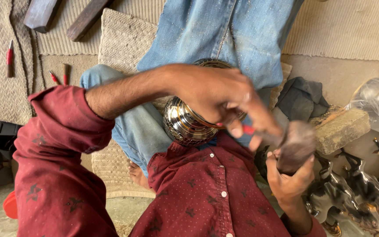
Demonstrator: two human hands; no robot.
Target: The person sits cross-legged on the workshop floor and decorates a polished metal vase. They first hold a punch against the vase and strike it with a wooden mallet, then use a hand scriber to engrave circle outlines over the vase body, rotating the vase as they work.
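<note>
While it rests in the lap against blue jeans, one round, ribbed, glossy dark metal pot (187, 125) lies under the left hand (218, 98), whose grip pinches one thin red-handled tool (247, 129). The right hand (291, 175) is clamped on one blunt, dull wooden mallet (297, 147). Beside it sits one rough stone block (341, 128); three more red-handled tools (10, 58) lie on woven matting.
</note>
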